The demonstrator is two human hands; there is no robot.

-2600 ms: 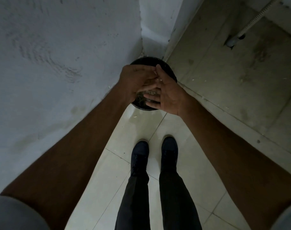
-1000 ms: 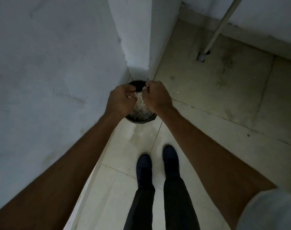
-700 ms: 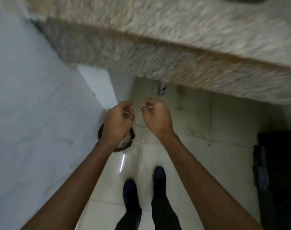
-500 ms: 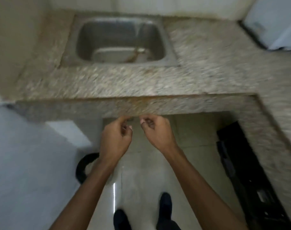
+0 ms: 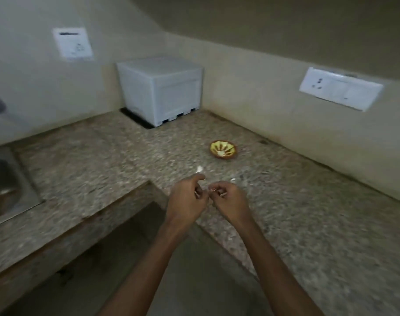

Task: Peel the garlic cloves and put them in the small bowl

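My left hand (image 5: 187,199) and my right hand (image 5: 228,201) hover close together over the inner corner of the speckled stone counter (image 5: 297,213), fingers curled inward. My right thumb and fingertip pinch a tiny reddish scrap of garlic peel (image 5: 213,190); my left hand seems to hold nothing. Just beyond my left thumb an unpeeled garlic clove (image 5: 199,169) lies on the counter, and a smaller pale piece (image 5: 233,179) lies past my right hand. Farther back stands the small yellow-and-brown bowl (image 5: 224,156) with a pale peeled clove (image 5: 221,153) inside.
A white boxy appliance (image 5: 160,90) fills the back corner of the counter. A steel sink (image 5: 2,185) is set in at the far left. Wall sockets (image 5: 340,91) hang on the right wall. The floor recess (image 5: 148,258) lies under my forearms.
I have straightened up from the black bin on the floor and turned to the counter. My hands, which were shedding peel over the bin, now hover above the counter corner.
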